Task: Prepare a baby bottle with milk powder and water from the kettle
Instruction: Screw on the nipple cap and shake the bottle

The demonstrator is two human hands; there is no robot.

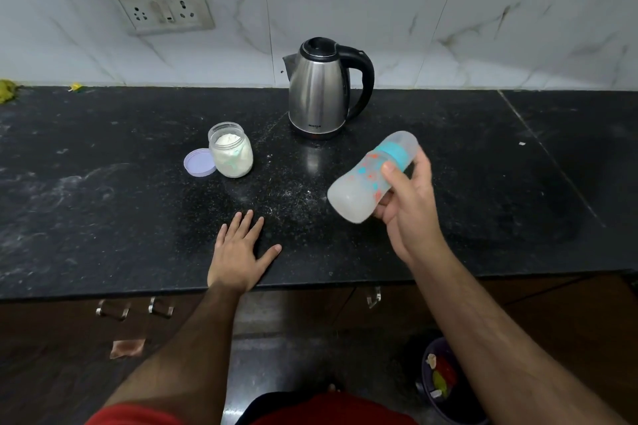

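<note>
Right hand (pixel 407 203) grips the baby bottle (pixel 371 178) tilted in the air above the dark surface (pixel 103 210), cap end toward the kettle (pixel 322 90). Left hand (pixel 238 252) lies flat, fingers spread. Farther left stands the open powder jar (pixel 231 155), lid (pixel 199 163) touching it.

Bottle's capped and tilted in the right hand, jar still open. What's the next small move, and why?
Probably set the bottle upright on the counter: its teal collar and cap are on, the contents look milky, and the right hand holds it tilted in the air while the left hand lies flat.
</note>
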